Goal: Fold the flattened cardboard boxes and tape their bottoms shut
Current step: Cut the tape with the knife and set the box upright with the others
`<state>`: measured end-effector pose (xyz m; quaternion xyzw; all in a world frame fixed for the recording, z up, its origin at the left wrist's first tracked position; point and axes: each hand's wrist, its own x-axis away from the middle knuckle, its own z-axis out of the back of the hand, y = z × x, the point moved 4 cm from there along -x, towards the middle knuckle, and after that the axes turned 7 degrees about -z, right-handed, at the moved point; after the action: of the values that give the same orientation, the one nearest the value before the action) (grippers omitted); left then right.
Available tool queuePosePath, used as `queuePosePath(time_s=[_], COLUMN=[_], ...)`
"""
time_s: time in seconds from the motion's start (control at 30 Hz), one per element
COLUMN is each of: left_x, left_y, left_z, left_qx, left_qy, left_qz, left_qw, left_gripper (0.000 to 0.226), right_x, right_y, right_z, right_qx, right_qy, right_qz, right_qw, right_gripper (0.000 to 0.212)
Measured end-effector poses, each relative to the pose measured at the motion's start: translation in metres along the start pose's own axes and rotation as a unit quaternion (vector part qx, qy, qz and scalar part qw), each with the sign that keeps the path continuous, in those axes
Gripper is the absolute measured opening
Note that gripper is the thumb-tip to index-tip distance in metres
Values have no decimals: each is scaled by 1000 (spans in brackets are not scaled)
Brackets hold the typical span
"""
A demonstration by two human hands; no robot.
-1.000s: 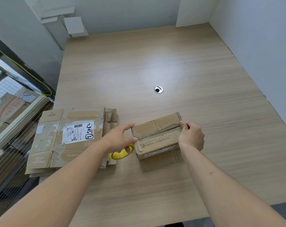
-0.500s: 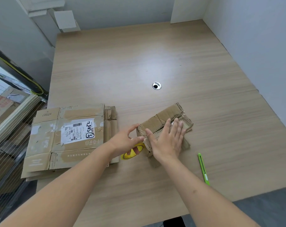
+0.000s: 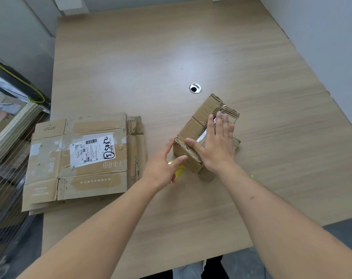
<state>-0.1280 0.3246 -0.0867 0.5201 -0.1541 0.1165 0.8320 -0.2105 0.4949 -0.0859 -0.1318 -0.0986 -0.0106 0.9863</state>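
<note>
Fingers [image 3: 224,125] of the right hand [image 3: 215,146] lie straight and spread, flat on the top face of the small cardboard box [image 3: 199,129], with the thumb angled out toward the box's near-left corner and touching the cardboard there. Under the palm and between the fingers a strip of shiny clear tape [image 3: 201,138] shows along the seam where the box's flaps meet, and the fingertips reach nearly to the far corrugated edge of the top. So the box sits directly beneath this hand, standing on the wooden table [image 3: 271,158] a little right of centre, turned at an angle to the table's edges, just nearer than the round metal cable grommet [image 3: 195,88]. The left hand [image 3: 163,168] is at the box's near-left side, its fingers loosely extended; the index finger points up toward the top corner and the thumb lies against the side wall, and whether they press the cardboard cannot be told. A yellow object [image 3: 179,171] shows just below that hand's fingers, mostly hidden by them, beside the foot of the box. Well to the left, apart from both hands, a stack of flattened cardboard boxes [image 3: 80,158] lies on the table near its left edge, the top one bearing a white shipping label [image 3: 92,151] with handwriting.
</note>
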Motion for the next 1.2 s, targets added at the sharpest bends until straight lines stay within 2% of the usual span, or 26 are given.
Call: queuePosePath(time_s=[0.13, 0.23, 0.33, 0.43, 0.53, 0.6, 0.73, 0.8, 0.87, 0.9, 1.03, 1.13, 1.2], left_x=[1, -1, -2, 2, 7, 11, 11, 12, 16, 19, 23, 24, 26], left_y=[-11, -9, -1, 3, 7, 12, 14, 9, 2, -1, -4, -2, 1], left_z=[-21, -39, -54, -66, -74, -77, -83, -83, -83, -82, -77, -74, -75], left_qx=[88, 161, 164, 157, 153, 133, 137, 150, 159, 162, 185, 188, 187], left_qy=[30, 18, 30, 57, 49, 42, 72, 95, 106, 107, 136, 149, 149], left_qz=[13, 25, 22, 12, 6, 5, 17, 32, 43, 47, 61, 57, 49], left_qw=[996, 986, 986, 986, 987, 990, 988, 984, 981, 980, 971, 969, 970], left_gripper=[74, 73, 77, 79, 78, 76, 71, 68, 67, 68, 68, 65, 65], right_x=[-13, -20, -14, 2, 26, 39, 42, 40, 37, 34, 20, 21, 28], right_y=[3, 13, 16, 25, 56, 77, 90, 84, 75, 70, 49, 47, 57], right_z=[3, 9, 13, 17, 20, 14, 8, 11, 15, 15, 6, 0, 1], right_qx=[-2, -36, -54, -116, -171, -183, -212, -177, -111, -113, -272, -396, -427], right_qy=[9, 69, 169, 207, 247, 229, 112, 91, 93, 89, 14, -71, -82], right_qz=[42, 74, 87, 64, 32, 38, 93, 121, 88, 60, 32, 38, 12], right_qw=[999, 994, 980, 969, 953, 955, 966, 973, 985, 988, 962, 915, 900], right_gripper=[114, 95, 69, 49, 39, 38, 43, 43, 41, 40, 44, 51, 53])
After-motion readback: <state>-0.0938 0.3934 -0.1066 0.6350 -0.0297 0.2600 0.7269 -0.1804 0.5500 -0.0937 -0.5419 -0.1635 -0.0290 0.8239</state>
